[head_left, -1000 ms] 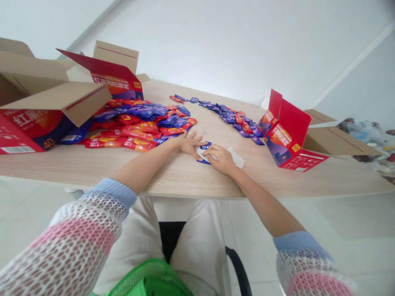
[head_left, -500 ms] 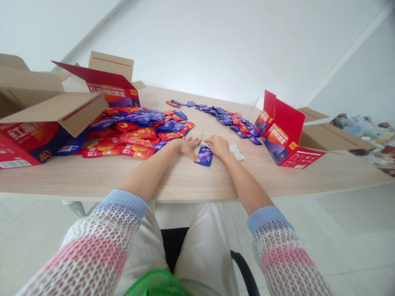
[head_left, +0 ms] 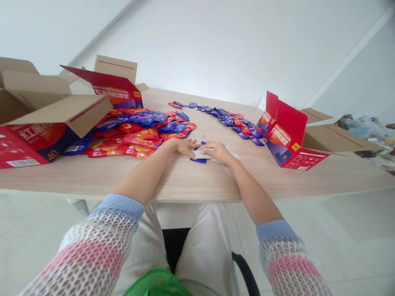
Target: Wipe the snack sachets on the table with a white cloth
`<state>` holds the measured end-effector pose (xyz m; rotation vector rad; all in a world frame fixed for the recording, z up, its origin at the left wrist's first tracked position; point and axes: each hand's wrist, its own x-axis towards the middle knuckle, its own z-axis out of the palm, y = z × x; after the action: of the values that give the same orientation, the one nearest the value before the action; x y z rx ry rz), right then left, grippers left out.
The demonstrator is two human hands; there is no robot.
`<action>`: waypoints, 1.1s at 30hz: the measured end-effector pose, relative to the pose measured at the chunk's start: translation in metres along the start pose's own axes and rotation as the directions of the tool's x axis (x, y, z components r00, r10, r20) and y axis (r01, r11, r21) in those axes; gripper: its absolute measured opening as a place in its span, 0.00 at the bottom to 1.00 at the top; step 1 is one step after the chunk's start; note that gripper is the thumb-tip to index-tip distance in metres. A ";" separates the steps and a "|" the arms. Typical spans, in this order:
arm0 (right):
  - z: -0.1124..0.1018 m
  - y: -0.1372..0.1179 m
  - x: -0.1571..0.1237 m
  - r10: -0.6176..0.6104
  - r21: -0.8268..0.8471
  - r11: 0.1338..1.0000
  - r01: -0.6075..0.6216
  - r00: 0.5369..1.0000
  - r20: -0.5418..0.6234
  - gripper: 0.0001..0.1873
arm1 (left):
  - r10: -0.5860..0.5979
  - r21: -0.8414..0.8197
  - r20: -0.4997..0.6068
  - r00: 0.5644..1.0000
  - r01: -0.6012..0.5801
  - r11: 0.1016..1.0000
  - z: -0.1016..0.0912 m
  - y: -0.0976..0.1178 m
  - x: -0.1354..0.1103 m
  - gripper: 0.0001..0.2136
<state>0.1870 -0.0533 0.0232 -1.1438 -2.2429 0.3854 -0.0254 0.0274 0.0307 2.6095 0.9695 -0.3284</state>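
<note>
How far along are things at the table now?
Looks done: a strewn line of red and blue sachets lies apart, beyond the hands. In hand: the left hand and right hand rest on a blue sachet and white paper. Left: the larger heap beside the open red carton.

The table [head_left: 197,176] is smooth, matt wood-grain laminate, the sachets [head_left: 138,119] glossy plastic film, the cartons [head_left: 288,131] card, glossy red outside and rougher matt brown within, and the sleeve [head_left: 92,242] open-mesh knitted yarn.

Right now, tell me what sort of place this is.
Probably a simple packing room: a wooden table, heaps of red and blue sachets, and opened red cardboard cartons.
</note>
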 end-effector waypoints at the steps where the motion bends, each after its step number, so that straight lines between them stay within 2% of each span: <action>1: 0.005 -0.005 0.001 -0.003 -0.029 1.000 0.004 0.999 0.050 0.16 | -0.001 -0.004 0.011 1.000 0.001 1.000 0.000 0.001 0.000 0.47; 3: 0.010 -0.009 0.003 0.018 -0.099 0.995 -0.009 0.996 0.087 0.15 | 0.008 -0.011 0.041 0.999 -0.008 1.000 0.000 0.002 0.000 0.49; 5: 0.010 -0.006 0.003 0.062 -0.160 0.986 -0.050 0.996 0.070 0.15 | 0.016 0.001 0.048 0.999 -0.016 1.000 -0.001 0.003 -0.001 0.51; 12: 0.008 0.011 0.005 0.260 -0.322 0.902 -0.288 0.957 -0.129 0.13 | -0.006 -0.006 0.048 0.999 0.006 1.000 -0.004 0.005 -0.003 0.56; 15: 0.009 0.017 0.006 0.334 -0.377 0.843 -0.384 0.923 -0.193 0.13 | -0.024 0.011 0.044 0.999 0.023 1.000 -0.002 0.004 -0.003 0.55; 20: 0.008 0.027 0.007 0.454 -0.404 0.737 -0.542 0.840 -0.299 0.11 | -0.022 0.030 0.019 1.000 0.021 0.999 0.002 0.006 -0.007 0.53; 24: 0.001 0.036 0.001 0.485 -0.356 0.712 -0.605 0.791 -0.373 0.11 | -0.021 0.020 -0.015 1.000 0.022 1.000 0.002 0.010 -0.013 0.55; 26: -0.004 0.039 -0.004 0.468 -0.302 0.747 -0.592 0.792 -0.392 0.12 | -0.022 0.021 -0.012 1.000 0.022 1.000 0.002 0.010 -0.014 0.54; 28: -0.009 0.039 -0.008 0.422 -0.226 0.814 -0.535 0.812 -0.404 0.13 | -0.018 0.026 0.001 1.000 0.018 0.999 0.003 0.010 -0.014 0.53; 31: -0.013 0.031 -0.010 0.299 -0.077 0.930 -0.360 0.859 -0.416 0.13 | -0.010 0.025 0.001 1.000 0.010 1.000 0.003 0.009 -0.013 0.52; 33: -0.011 0.020 -0.008 0.192 0.010 0.979 -0.202 0.911 -0.365 0.14 | -0.012 0.018 -0.003 1.000 0.012 1.000 0.004 0.009 -0.012 0.52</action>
<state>0.2098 -0.0478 0.0188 -1.3405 -1.8222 0.2002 -0.0286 0.0122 0.0334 2.6222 0.9879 -0.3383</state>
